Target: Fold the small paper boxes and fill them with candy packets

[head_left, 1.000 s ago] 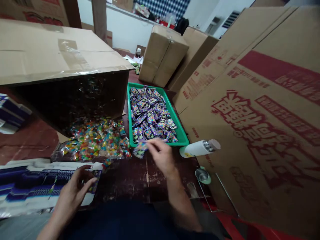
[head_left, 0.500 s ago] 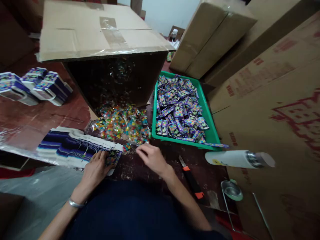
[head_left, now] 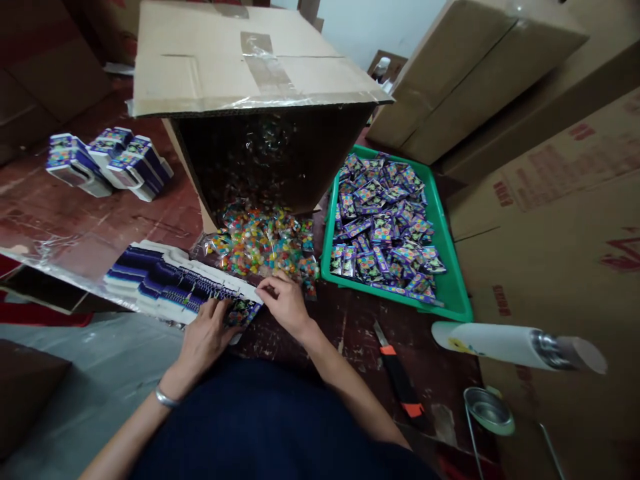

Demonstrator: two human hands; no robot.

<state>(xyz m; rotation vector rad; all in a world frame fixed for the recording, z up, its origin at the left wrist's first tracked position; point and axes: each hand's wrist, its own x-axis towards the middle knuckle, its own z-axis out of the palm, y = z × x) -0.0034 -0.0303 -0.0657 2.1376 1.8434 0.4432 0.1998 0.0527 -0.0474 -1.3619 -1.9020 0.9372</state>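
Observation:
My left hand (head_left: 205,337) lies with fingers spread on the near end of a fanned stack of flat blue-and-white cartons (head_left: 170,287) on the worn red table. My right hand (head_left: 284,301) is closed in a pinch at the top edge of the same carton end, just below a heap of clear bags of coloured candies (head_left: 263,240). What the fingers pinch is too small to make out. A green tray (head_left: 453,293) full of purple sachets (head_left: 383,223) sits to the right of the candy heap.
A big open cardboard box (head_left: 250,87) lies on its side behind the candies. Assembled small boxes (head_left: 107,160) stand at the far left. An orange-handled knife (head_left: 400,377), a white bottle (head_left: 515,343) and a metal cap (head_left: 487,410) lie right. Large cartons (head_left: 560,200) wall the right side.
My right hand came back from the green tray to the carton stack and closed at its edge. My left hand settled flat onto the cartons. The view swung left and down.

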